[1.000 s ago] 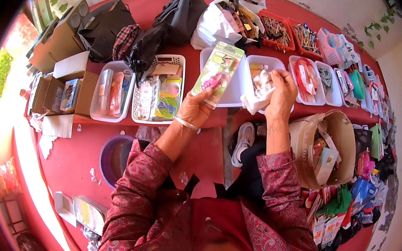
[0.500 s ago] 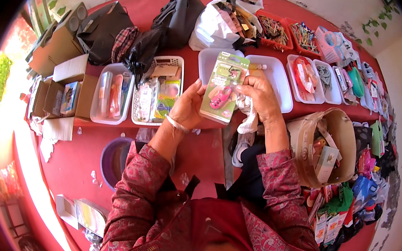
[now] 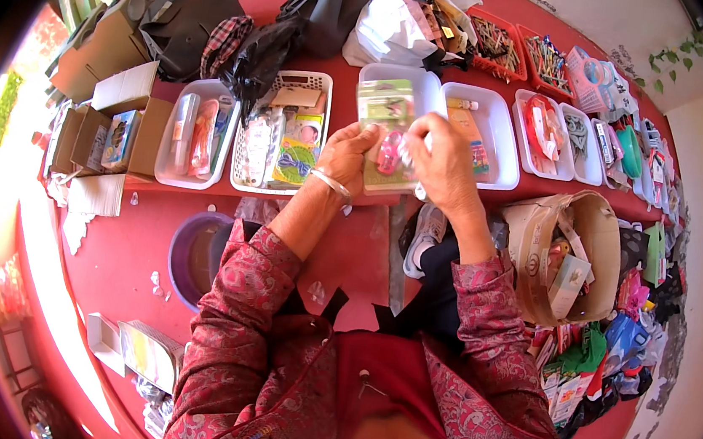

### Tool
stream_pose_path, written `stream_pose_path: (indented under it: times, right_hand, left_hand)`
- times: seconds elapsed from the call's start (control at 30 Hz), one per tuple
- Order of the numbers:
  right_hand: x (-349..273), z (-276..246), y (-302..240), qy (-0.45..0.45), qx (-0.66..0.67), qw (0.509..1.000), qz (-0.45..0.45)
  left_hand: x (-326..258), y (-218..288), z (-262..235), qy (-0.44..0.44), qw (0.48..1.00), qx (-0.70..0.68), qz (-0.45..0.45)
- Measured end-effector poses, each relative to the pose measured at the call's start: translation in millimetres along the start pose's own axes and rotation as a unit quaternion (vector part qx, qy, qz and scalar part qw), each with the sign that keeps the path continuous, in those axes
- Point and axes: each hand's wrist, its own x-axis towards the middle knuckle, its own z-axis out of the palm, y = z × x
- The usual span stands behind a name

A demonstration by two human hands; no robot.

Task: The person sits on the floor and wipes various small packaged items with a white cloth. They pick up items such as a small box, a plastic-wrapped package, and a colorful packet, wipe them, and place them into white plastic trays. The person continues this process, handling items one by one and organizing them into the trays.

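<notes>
A green carded blister pack (image 3: 384, 106) with a pink gadget under clear plastic is held upright in front of me. My left hand (image 3: 344, 161) grips its left edge, thumb on the front. My right hand (image 3: 450, 165), slightly blurred, is closed over the pack's right side, fingers bunched on a crumpled white cloth (image 3: 406, 150) that is mostly hidden. Just behind the pack stands a white plastic tray (image 3: 429, 87). To its right, another white tray (image 3: 505, 162) holds an orange card pack (image 3: 469, 138) and a small tube.
Left on the red ledge are a white basket (image 3: 323, 90) of packaged goods, a clear bin (image 3: 164, 159) and an open cardboard box (image 3: 152, 137). A carton (image 3: 525, 262) of mixed items stands by my right forearm. A purple basin (image 3: 180, 266) sits lower left.
My right hand has moved up and left across the pack's front with the cloth. The view has shifted slightly. My left hand keeps its hold on the pack.
</notes>
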Motion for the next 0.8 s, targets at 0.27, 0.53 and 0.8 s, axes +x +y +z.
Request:
stream_pose_path:
  times: [0.27,0.53,0.8]
  right_hand:
    - [-7.9,-14.0,3.4,0.097,0.16,0.977,0.099]
    - [-17.3,13.7,1.6,0.018,-0.031,0.998,-0.058]
    - [-4.6,3.4,0.2,-0.068,0.168,0.981,0.071]
  left_hand:
    - [11.8,8.3,0.3,0.071,0.986,-0.12,0.095]
    - [2.2,21.3,8.2,0.119,0.976,-0.139,0.115]
    - [1.4,13.0,9.3,-0.035,0.99,-0.109,0.083]
